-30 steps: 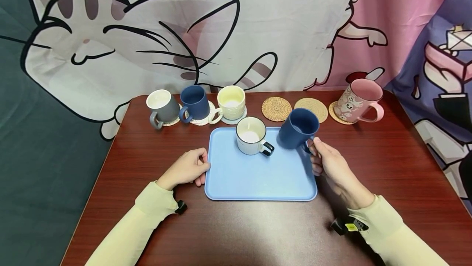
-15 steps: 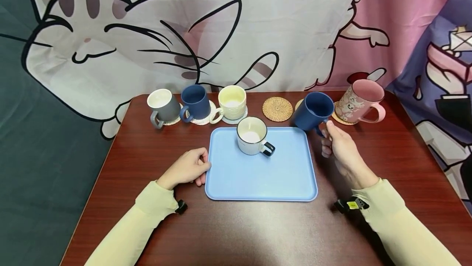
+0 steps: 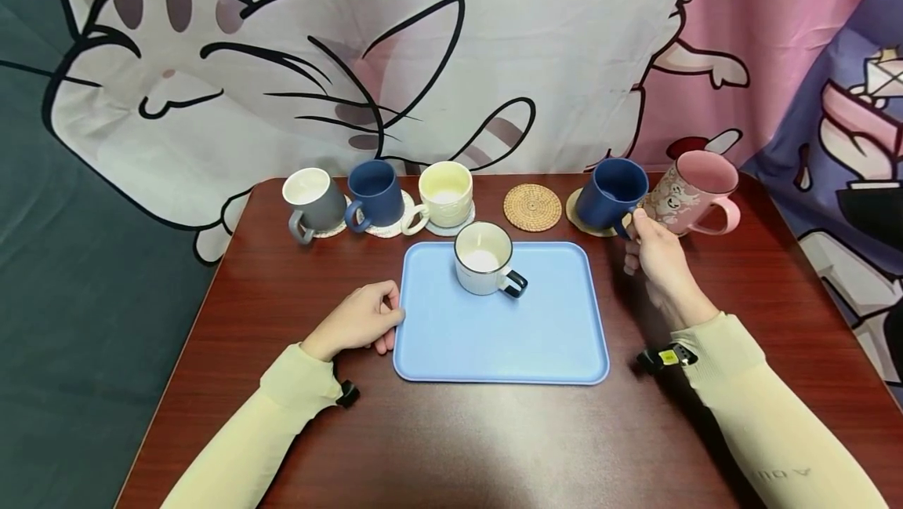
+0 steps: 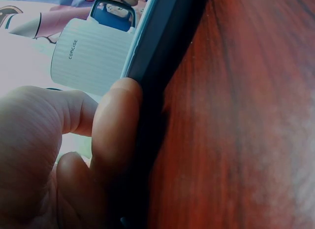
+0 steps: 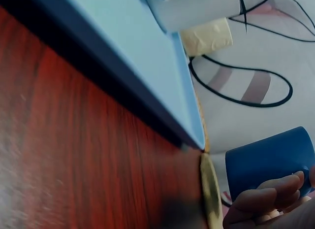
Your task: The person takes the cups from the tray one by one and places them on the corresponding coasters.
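My right hand [image 3: 661, 262] holds a dark blue mug [image 3: 611, 191] by its handle, over a round straw-coloured coaster [image 3: 580, 220]. In the right wrist view a narrow gap shows between the mug [image 5: 268, 162] and the coaster [image 5: 210, 189]. Curled fingers of my left hand [image 3: 355, 322] grip the left edge of a light blue tray [image 3: 501, 344]; the left wrist view has a fingertip [image 4: 125, 88] right at the rim. Toward the back of the tray stands a white mug [image 3: 480, 266] with a dark rim and black handle, lettered on its side.
Along the back left stand a grey mug [image 3: 317, 207], another blue mug [image 3: 374, 199] and a pale yellow cup [image 3: 446, 199], each on a coaster. A bare woven coaster [image 3: 532, 207] lies mid-row. Close right of the held mug is a pink mug [image 3: 694, 194]. A printed curtain [image 3: 564, 38] hangs behind.
My right hand has carried the blue mug from above the tray's right back corner, back and rightward, to the coaster beside the pink mug. The left hand has stayed at the tray.
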Available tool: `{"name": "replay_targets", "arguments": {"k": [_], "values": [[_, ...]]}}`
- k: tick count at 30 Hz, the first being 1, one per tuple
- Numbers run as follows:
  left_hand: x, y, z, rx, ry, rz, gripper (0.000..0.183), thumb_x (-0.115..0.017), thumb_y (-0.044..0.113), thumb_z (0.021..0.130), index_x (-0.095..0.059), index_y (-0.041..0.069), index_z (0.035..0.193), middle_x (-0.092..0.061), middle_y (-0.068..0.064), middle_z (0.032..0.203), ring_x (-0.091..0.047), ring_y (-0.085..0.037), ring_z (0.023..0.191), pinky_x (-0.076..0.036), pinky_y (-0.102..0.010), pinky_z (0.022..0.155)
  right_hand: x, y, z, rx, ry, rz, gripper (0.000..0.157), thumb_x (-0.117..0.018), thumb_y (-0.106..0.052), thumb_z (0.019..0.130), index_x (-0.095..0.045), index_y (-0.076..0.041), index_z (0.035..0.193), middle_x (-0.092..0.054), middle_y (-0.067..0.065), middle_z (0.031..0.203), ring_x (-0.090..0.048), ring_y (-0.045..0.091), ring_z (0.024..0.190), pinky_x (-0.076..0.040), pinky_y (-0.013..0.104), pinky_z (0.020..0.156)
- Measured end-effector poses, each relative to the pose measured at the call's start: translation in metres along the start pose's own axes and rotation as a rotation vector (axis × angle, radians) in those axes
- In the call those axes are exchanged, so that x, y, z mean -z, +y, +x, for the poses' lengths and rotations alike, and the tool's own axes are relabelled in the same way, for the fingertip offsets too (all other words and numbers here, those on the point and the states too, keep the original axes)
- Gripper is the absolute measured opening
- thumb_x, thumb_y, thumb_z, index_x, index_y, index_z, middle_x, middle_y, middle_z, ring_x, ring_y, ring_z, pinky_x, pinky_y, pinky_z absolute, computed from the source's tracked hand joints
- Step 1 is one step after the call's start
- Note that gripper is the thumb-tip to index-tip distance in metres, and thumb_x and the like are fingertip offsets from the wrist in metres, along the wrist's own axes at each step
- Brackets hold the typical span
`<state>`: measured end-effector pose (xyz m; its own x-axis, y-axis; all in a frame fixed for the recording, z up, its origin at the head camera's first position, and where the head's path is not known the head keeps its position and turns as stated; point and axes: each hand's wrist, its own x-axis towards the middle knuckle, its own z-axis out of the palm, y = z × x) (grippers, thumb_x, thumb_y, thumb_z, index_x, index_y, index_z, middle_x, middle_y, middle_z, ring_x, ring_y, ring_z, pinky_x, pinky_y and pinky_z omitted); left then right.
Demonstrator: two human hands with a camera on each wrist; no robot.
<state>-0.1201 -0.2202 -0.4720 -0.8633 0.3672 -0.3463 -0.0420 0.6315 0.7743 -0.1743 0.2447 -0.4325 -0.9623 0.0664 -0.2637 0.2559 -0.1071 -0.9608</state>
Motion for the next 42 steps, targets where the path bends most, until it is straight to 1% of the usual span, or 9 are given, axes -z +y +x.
{"name": "replay_targets", "arguments": {"k": [6, 13, 18, 24, 28, 32, 36, 42], "values": [[0.000, -0.002, 0.002, 0.001, -0.004, 0.005, 0.009, -0.057, 0.017, 0.097, -0.056, 0.011, 0.092, -0.069, -0.003, 0.055, -0.069, -0.023, 0.048, -0.056, -0.031, 0.060, 0.005, 0.002, 0.012, -0.033, 0.035, 0.034, 0.045, -0.047, -0.049, 0.107, -0.051, -0.013, 0.081, -0.036, -0.008, 0.059, -0.036, 0.010, 0.051, -0.032, 0.026, 0.050], [0.000, -0.001, 0.002, -0.001, -0.003, 0.002, 0.009, -0.057, 0.017, 0.097, -0.056, 0.010, 0.092, -0.069, -0.003, 0.055, -0.069, -0.023, 0.048, -0.055, -0.032, 0.060, 0.008, 0.005, 0.020, -0.041, 0.032, 0.042, 0.046, -0.044, -0.047, 0.109, -0.048, -0.013, 0.079, -0.034, -0.009, 0.056, -0.033, 0.009, 0.048, -0.028, 0.026, 0.047], [0.001, 0.000, 0.000, 0.004, -0.001, 0.005, 0.009, -0.057, 0.018, 0.097, -0.056, 0.011, 0.092, -0.069, -0.003, 0.055, -0.069, -0.023, 0.047, -0.055, -0.033, 0.059, 0.008, 0.006, 0.022, -0.049, 0.025, 0.037, 0.046, -0.044, -0.047, 0.109, -0.048, -0.013, 0.079, -0.035, -0.009, 0.056, -0.033, 0.008, 0.048, -0.031, 0.025, 0.047], [-0.001, -0.001, 0.000, -0.004, 0.001, -0.006, 0.008, -0.057, 0.016, 0.097, -0.055, 0.010, 0.091, -0.068, -0.004, 0.054, -0.068, -0.024, 0.046, -0.055, -0.033, 0.058, 0.009, 0.007, 0.023, -0.054, 0.033, 0.000, 0.045, -0.044, -0.047, 0.109, -0.050, -0.013, 0.080, -0.035, -0.009, 0.056, -0.035, 0.009, 0.048, -0.032, 0.026, 0.048], [-0.001, -0.002, 0.001, -0.006, 0.001, -0.006, 0.008, -0.057, 0.016, 0.097, -0.055, 0.010, 0.091, -0.068, -0.004, 0.054, -0.068, -0.024, 0.047, -0.055, -0.032, 0.059, 0.009, 0.005, 0.023, -0.048, 0.058, -0.051, 0.045, -0.046, -0.049, 0.108, -0.052, -0.013, 0.081, -0.037, -0.008, 0.054, -0.036, 0.010, 0.047, -0.033, 0.027, 0.046], [-0.001, -0.002, 0.001, -0.005, 0.002, -0.004, 0.008, -0.057, 0.016, 0.097, -0.056, 0.010, 0.091, -0.068, -0.004, 0.054, -0.068, -0.024, 0.047, -0.055, -0.032, 0.060, 0.007, 0.003, 0.023, -0.051, 0.078, -0.106, 0.045, -0.048, -0.051, 0.107, -0.053, -0.013, 0.083, -0.039, -0.008, 0.054, -0.038, 0.010, 0.046, -0.036, 0.027, 0.046], [-0.001, -0.003, 0.002, -0.006, 0.006, 0.003, 0.008, -0.057, 0.016, 0.097, -0.056, 0.010, 0.091, -0.068, -0.003, 0.054, -0.068, -0.023, 0.047, -0.055, -0.031, 0.062, 0.007, 0.001, 0.022, -0.062, 0.082, -0.130, 0.046, -0.048, -0.052, 0.106, -0.053, -0.011, 0.086, -0.040, -0.007, 0.054, -0.039, 0.011, 0.047, -0.037, 0.026, 0.046], [0.000, -0.004, 0.002, -0.011, 0.006, 0.001, 0.008, -0.057, 0.016, 0.097, -0.056, 0.010, 0.091, -0.068, -0.003, 0.054, -0.068, -0.023, 0.047, -0.056, -0.031, 0.062, 0.009, 0.001, 0.023, -0.073, 0.073, -0.142, 0.046, -0.048, -0.054, 0.106, -0.054, -0.013, 0.085, -0.040, -0.007, 0.053, -0.039, 0.011, 0.047, -0.038, 0.027, 0.046]]}}
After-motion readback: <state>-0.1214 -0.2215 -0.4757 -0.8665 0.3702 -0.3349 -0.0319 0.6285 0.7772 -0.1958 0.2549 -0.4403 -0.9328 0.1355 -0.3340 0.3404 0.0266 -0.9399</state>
